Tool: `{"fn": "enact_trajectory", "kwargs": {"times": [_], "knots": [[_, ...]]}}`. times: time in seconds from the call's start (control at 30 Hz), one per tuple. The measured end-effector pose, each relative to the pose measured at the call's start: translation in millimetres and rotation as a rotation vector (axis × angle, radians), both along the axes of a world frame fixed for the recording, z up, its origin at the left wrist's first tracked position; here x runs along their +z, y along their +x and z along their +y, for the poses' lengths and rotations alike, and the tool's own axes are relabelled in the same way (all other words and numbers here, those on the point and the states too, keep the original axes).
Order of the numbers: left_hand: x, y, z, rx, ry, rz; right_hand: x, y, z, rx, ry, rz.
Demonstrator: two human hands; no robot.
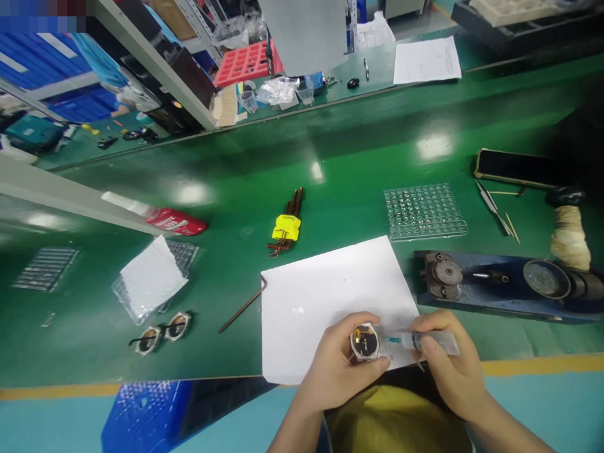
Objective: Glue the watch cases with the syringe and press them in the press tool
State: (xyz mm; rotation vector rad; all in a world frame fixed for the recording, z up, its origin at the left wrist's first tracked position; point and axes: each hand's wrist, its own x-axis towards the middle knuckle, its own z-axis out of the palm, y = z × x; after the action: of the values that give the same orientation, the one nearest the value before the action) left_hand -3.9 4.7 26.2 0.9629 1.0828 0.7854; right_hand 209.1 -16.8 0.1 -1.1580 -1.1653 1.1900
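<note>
One round silver watch case [364, 343], open, gold inside

The scene is brightly and evenly lit from overhead. The glossy green counter [330, 157] throws back soft white glare patches well beyond the fingers [372, 322], toward its far side. Shadows are faint and short. The sheet of white paper [325, 296] under the fingers is nearly washed out. Straight edges bow and tilt toward the corners, and the far left is smeared and soft; a blurred block covers the upper left corner.
</note>
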Motion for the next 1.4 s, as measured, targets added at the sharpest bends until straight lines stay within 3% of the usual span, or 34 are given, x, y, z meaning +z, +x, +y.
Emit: {"fn": "enact_trajectory", "kwargs": {"times": [0.1, 0.17, 0.3, 0.37, 0.43, 0.57, 0.67, 0.77, 0.9, 1.07, 1.17, 1.27, 1.4], "knots": [[-1.5, 1, -1, 0.038, -0.052, -0.061, 9.2, 3, 3, -0.027, -0.065, 0.024], [-1.1, 0, 0, 0.04, -0.035, -0.066, 22.6, 0, 16, -0.018, -0.004, -0.034], [-5.8, -4, 1, -0.003, 0.025, -0.006, 54.8, -31, 71, 0.053, 0.208, -0.225], [-11.9, -6, 1, -0.016, 0.025, 0.036, 63.1, -57, 108, 0.1, 0.224, -0.336], [-18.1, -8, 1, -0.018, 0.027, 0.071, 62.0, -83, 144, 0.168, 0.214, -0.422], [-23.3, -12, 1, -0.037, 0.021, 0.081, 42.1, -119, 193, 0.192, 0.18, -0.551], [-21.9, -13, 2, -0.06, -0.003, 0.081, 29.2, -130, 207, 0.209, 0.157, -0.655], [-20.8, -13, 3, -0.065, -0.004, 0.093, 27.1, -132, 209, 0.221, 0.161, -0.748], [-21.2, -12, 4, -0.079, 0.013, 0.125, 46.5, -116, 195, 0.218, 0.211, -0.843], [-22.6, -12, 3, -0.099, -0.002, 0.151, 106.7, -53, 169, 0.279, 0.312, -0.987], [-23.8, -11, 2, -0.101, -0.007, 0.162, 135.8, -11, 181, 0.364, 0.228, -1.288], [-23.4, -10, 2, -0.109, 0.012, 0.18, 137.9, 15, 207, 0.475, 0.158, -1.448], [-18.3, -9, 1, -0.106, 0.018, 0.173, 114.4, 27, 229, 0.644, 0.168, -1.558]]}}
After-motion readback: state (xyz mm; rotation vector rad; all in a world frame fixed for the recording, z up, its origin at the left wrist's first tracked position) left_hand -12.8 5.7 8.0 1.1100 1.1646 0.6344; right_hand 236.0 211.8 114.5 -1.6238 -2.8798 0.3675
